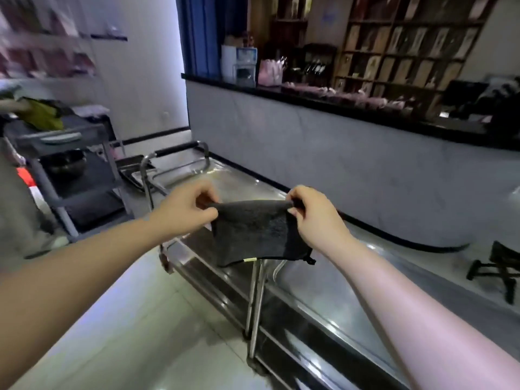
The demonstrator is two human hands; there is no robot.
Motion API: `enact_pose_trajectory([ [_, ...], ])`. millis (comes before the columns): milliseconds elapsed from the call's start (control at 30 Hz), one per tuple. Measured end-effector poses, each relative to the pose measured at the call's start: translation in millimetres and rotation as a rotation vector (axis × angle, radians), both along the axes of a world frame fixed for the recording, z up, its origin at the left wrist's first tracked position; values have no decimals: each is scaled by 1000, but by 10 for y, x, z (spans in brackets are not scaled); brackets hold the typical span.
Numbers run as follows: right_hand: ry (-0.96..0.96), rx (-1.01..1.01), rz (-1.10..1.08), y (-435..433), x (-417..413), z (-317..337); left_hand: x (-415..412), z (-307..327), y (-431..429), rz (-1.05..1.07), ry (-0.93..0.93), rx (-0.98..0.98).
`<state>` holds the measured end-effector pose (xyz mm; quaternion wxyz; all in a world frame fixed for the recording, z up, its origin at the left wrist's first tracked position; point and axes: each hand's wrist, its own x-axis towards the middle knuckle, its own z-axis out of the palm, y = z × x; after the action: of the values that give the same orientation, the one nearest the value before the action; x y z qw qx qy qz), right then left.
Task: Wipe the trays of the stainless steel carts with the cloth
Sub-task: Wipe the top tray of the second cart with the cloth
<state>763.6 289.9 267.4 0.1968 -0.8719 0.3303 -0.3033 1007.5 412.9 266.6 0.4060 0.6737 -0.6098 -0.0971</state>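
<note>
- Two hands are in view, both raised over the carts and both gripping one cloth [253, 235].
- The left hand [185, 209] pinches the cloth's top left corner between thumb and curled fingers, at 9 o'clock of the cloth.
- The right hand [312, 218] pinches the top right corner the same way, at 3 o'clock of the cloth.
- The cloth is dark grey, stretched flat between the two hands and hanging down at the view's centre. It is in the air, touching neither tray, and one small pale tag [250, 259] shows on its lower edge.
- Two steel carts stand end to end along the counter wall.
- The far cart [152, 170] lies toward 11 o'clock, with one black handle [176, 149]; its top tray [239, 184] shines just behind the cloth.
- The near cart [254, 305] runs toward 5 o'clock; its top tray [337, 291] passes under the right forearm.
- One grey cart [70, 136] stands at 9 o'clock, well apart from the steel ones. On it are one yellow-green rag [42, 114] on top and one dark bowl [66, 163] on a lower shelf.
- One black-topped counter [309, 99] crosses from 12 to 3 o'clock.
- One black stool [498, 268] sits at 3 o'clock.
</note>
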Motion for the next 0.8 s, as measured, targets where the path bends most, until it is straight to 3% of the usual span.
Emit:
enact_pose_trajectory([
  [167,-63,-160,23,-133,114,1104,25,1042,-18,123,-15,-213],
  [333,-103,-297,35,-233,373,1873,175,1626,-153,249,15,-372],
  [633,-187,-336,-111,-331,1191,1934,958,1789,-543,189,-79,-432],
  [800,-117,-336,-227,-485,1824,1906,1625,1735,-864,175,-179,-389],
])
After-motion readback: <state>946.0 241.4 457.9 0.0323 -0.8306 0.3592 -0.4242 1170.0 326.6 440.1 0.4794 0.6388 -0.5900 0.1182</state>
